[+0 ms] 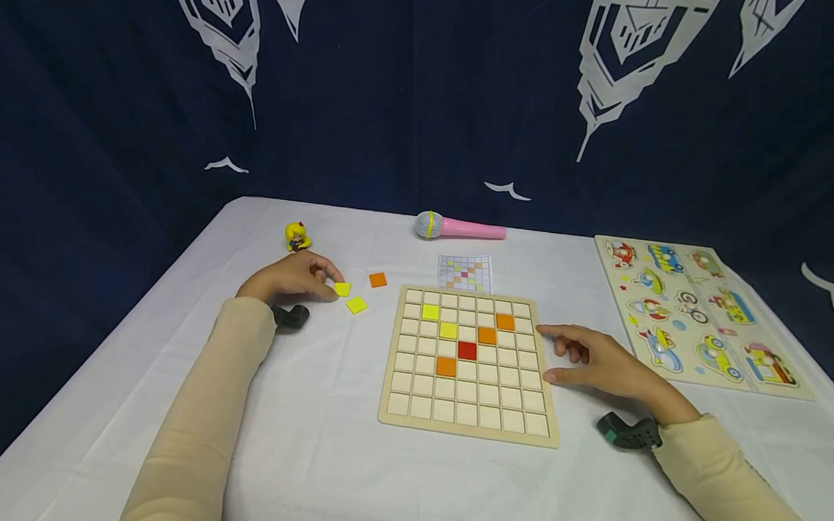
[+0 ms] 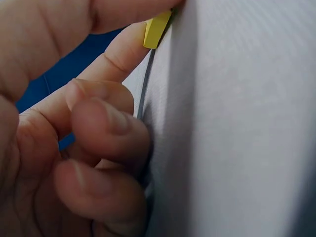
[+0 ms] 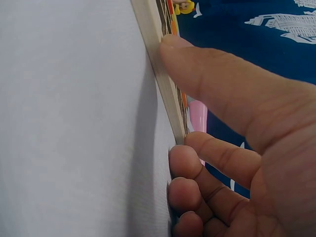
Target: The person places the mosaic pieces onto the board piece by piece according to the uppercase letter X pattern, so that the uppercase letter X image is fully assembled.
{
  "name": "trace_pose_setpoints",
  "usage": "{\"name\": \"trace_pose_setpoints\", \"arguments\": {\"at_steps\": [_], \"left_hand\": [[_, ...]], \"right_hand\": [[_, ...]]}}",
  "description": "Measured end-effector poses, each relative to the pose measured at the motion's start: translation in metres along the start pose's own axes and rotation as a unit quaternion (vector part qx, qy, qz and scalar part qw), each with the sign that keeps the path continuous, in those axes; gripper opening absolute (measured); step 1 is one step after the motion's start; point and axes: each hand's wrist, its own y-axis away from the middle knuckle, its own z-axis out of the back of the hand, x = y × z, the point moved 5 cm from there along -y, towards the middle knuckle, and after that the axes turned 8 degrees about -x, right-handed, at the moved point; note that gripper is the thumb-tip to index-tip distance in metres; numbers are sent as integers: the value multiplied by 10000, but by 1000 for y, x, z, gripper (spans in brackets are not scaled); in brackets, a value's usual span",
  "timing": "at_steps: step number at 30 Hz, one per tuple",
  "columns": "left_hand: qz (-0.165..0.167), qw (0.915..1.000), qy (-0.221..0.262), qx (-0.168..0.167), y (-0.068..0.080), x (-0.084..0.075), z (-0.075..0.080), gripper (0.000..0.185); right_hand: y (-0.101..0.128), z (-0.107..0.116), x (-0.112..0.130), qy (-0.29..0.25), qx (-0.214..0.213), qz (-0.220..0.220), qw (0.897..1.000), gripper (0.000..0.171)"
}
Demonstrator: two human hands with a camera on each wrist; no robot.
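Note:
My left hand (image 1: 292, 276) is at the left of the table, its thumb and index finger pinching a yellow square tile (image 1: 342, 289) low at the tabletop. The left wrist view shows the tile's edge (image 2: 156, 30) between those fingers, the others curled. Beside it lie another yellow tile (image 1: 356, 305) and an orange tile (image 1: 378, 279). My right hand (image 1: 596, 362) touches the right edge of the wooden grid board (image 1: 469, 431) with thumb and index finger. Two yellow tiles, three orange tiles (image 1: 446, 366) and a red tile (image 1: 467, 350) sit in the board's cells.
A small printed pattern card (image 1: 465, 273) lies behind the board, and a pink toy microphone (image 1: 469, 228) farther back. A yellow-haired figurine (image 1: 297, 236) stands beyond the left hand. The picture puzzle board (image 1: 691, 316) is at the right. Dark curtain (image 1: 409, 99) hangs behind the white-covered table.

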Motion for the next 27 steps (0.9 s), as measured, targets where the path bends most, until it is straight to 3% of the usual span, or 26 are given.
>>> {"name": "trace_pose_setpoints", "arguments": {"at_steps": [11, 16, 27], "left_hand": [[-343, 9988, -127, -323, -2, -11, -4, 40], [-609, 9964, -243, -537, -4, -25, -11, 39], [-1166, 9896, -658, -528, -3, -57, -31, 34]], "right_hand": [[1, 0, 0, -32, -5, 3, 10000, 70], [1, 1, 0, -27, -15, -20, 10000, 70], [1, 0, 1, -45, -17, -63, 10000, 70]]}}
